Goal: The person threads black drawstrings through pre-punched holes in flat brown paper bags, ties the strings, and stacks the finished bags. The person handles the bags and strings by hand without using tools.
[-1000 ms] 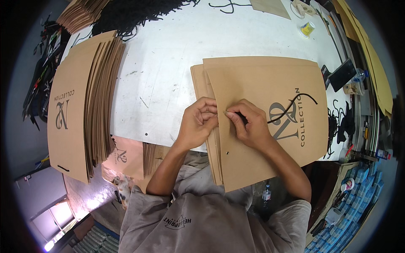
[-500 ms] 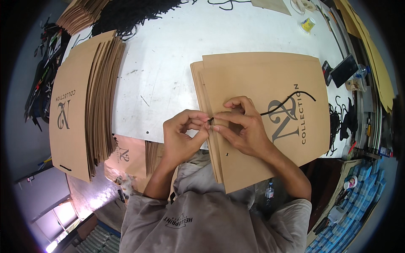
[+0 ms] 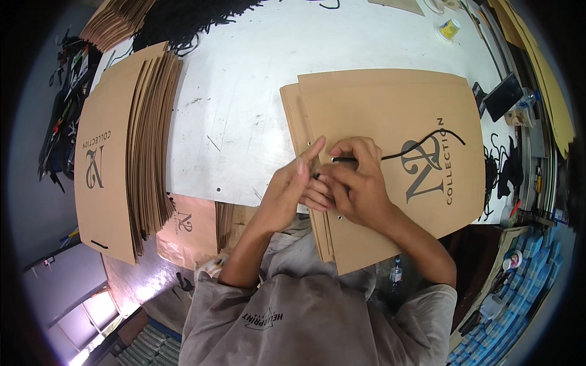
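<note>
A flat brown paper bag [image 3: 390, 97] with dark print lies on top of a small stack in front of me. A black cord [image 3: 415, 146] passes through a metal eyelet near its left edge and trails rightward across the print. My right hand [image 3: 361, 180] is closed on the cord, its fingers bent over the bag's edge. Just left of it is my left hand [image 3: 296, 189], index finger and thumb stretched apart, the other fingers touching the right hand's fingertips. A dark bit of cord shows between the hands; its end is largely hidden.
A tall stack of brown bags [image 3: 104, 140] stands at the left, with more bags [image 3: 189, 226] below the table edge. Black cords [image 3: 183, 21] lie heaped at the far left. A yellow-and-white cup [image 3: 448, 29] and a dark phone-like device [image 3: 503, 97] are at the right.
My left hand has come out of its pinch at the bag's edge; its thumb and index finger now point upward and apart. The right hand stays on the cord.
</note>
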Demonstrator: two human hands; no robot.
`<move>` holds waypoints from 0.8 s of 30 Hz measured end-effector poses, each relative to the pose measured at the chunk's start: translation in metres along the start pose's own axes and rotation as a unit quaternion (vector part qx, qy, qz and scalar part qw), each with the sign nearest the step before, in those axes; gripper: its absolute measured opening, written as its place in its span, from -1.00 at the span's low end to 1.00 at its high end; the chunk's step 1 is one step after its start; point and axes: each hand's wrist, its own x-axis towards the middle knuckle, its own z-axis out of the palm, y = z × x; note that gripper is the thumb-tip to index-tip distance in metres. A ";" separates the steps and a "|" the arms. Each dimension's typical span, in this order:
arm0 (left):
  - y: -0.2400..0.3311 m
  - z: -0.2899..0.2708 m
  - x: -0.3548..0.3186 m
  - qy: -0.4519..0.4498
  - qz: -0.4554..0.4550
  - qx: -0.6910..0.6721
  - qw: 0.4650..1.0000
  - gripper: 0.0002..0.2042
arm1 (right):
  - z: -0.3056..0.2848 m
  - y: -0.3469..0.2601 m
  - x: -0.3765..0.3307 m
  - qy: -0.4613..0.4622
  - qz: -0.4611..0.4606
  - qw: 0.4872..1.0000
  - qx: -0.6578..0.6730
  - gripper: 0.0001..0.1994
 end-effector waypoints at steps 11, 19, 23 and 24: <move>-0.032 -0.003 0.003 0.222 0.141 0.087 0.961 -0.61 | 0.016 -0.009 0.015 -0.050 0.257 0.953 0.155 -0.94; -0.037 -0.016 0.015 0.186 0.304 0.193 0.914 -0.84 | 0.007 0.004 0.013 -0.105 0.196 0.949 0.222 -0.92; -0.031 -0.015 0.022 0.139 0.307 0.170 0.926 -0.81 | 0.002 0.013 0.011 -0.096 0.308 0.853 0.411 -0.90; -0.031 -0.015 0.023 0.121 0.328 0.198 0.916 -0.81 | 0.002 0.014 0.011 -0.094 0.310 0.852 0.411 -0.89</move>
